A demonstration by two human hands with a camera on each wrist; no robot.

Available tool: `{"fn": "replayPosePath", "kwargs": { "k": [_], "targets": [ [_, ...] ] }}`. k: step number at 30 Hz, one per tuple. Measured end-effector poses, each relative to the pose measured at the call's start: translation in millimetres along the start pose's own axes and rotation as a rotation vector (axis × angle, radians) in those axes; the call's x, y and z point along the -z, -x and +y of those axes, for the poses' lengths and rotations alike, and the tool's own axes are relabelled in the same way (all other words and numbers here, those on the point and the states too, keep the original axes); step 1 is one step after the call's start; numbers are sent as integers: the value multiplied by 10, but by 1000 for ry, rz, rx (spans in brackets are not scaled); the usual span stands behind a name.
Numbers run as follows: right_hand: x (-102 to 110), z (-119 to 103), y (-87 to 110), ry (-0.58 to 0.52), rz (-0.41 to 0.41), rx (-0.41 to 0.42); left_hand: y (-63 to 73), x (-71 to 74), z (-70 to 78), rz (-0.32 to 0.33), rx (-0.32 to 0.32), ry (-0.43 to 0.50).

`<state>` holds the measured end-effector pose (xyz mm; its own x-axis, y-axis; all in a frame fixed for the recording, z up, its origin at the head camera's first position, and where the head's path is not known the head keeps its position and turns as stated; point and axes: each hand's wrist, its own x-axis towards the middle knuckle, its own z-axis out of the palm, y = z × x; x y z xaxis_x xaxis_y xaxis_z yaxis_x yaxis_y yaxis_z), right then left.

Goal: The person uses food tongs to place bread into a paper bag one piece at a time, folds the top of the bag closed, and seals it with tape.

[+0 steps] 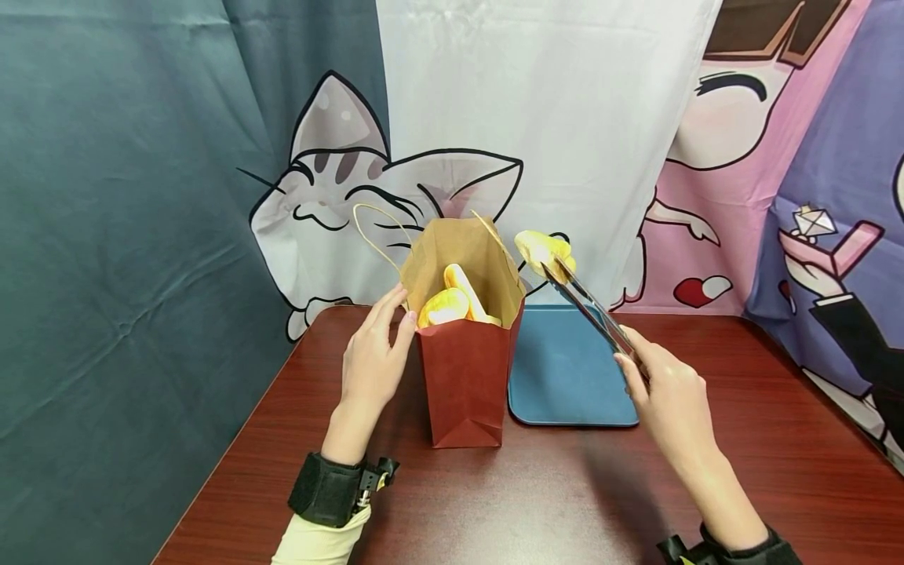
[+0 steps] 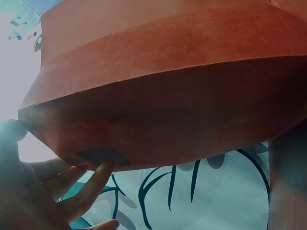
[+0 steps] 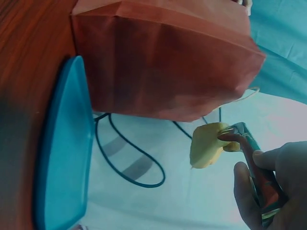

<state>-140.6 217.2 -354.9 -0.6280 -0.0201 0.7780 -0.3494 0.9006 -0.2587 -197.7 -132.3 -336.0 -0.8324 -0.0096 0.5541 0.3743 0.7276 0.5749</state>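
A red paper bag (image 1: 462, 384) with a brown inside stands upright on the table, its top gaping. In it lie a rounded yellow bread roll (image 1: 446, 306) and a longer pale piece (image 1: 462, 284). My left hand (image 1: 374, 357) rests against the bag's left side near the rim, fingers fairly straight, thumb at the front edge. Metal tongs (image 1: 593, 310) are gripped in my right hand (image 1: 671, 400). Their tips pinch a yellow piece of bread (image 1: 542, 249), held in the air right of the bag's mouth. The right wrist view also shows this bread (image 3: 206, 143), apart from the bag.
Behind and right of the bag, a blue tray (image 1: 572, 377) lies flat on the brown wooden table (image 1: 537, 502). The bag's thin cord handle (image 1: 360, 224) sticks up at the left. A cartoon-printed curtain (image 1: 551, 102) hangs along the table's back.
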Motion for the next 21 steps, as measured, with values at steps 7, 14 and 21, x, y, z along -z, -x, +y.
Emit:
{"fn": "replayPosePath", "kwargs": {
  "k": [7, 14, 21],
  "targets": [
    [102, -91, -51, -35, 65, 10, 1, 1, 2, 1, 3, 1],
    [167, -171, -97, -80, 130, 44, 0, -1, 0, 1, 1, -1],
    [217, -250, -108, -135, 147, 77, 2, -1, 3, 3, -1, -2]
  ]
}}
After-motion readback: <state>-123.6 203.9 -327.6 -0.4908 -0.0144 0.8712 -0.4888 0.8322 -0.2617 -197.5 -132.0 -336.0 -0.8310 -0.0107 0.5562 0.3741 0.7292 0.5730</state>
